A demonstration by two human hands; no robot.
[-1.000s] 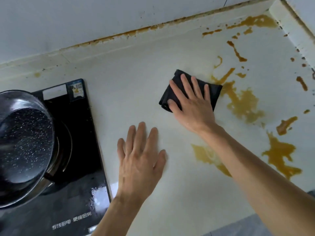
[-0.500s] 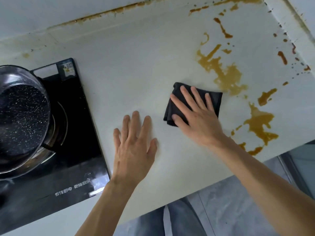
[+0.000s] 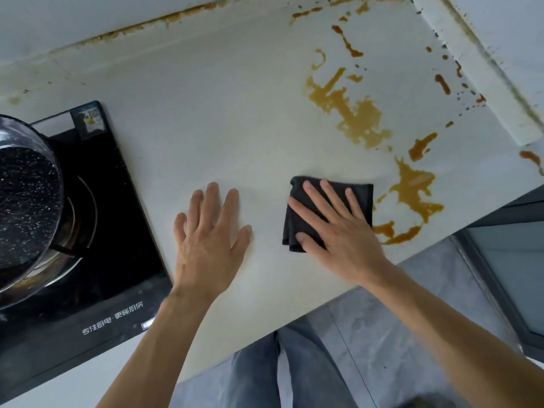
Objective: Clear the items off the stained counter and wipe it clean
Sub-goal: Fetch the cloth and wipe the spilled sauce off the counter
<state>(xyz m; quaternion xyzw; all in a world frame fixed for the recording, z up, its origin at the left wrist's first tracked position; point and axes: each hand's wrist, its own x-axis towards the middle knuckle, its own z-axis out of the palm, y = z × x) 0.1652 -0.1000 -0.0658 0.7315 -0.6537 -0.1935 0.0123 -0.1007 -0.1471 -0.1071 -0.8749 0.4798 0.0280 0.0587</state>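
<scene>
The pale counter (image 3: 220, 113) carries brown-orange stains (image 3: 356, 116) across its right part, with more stain (image 3: 412, 187) near the front edge. A folded black cloth (image 3: 363, 195) lies flat on the counter just left of that front stain. My right hand (image 3: 338, 234) presses down on the cloth with fingers spread, covering most of it. My left hand (image 3: 209, 245) rests flat and open on bare counter, a hand's width left of the cloth, holding nothing.
A black induction cooktop (image 3: 117, 260) sits at the left with a dark speckled pot (image 3: 26, 207) on it. A raised white ledge (image 3: 471, 63) with splatter borders the right side. The counter's front edge runs diagonally above the grey floor (image 3: 412, 319).
My right hand has slid the cloth back toward the front edge, away from the big stain. The stain patch that lay near my forearm is gone. My left hand stays planted.
</scene>
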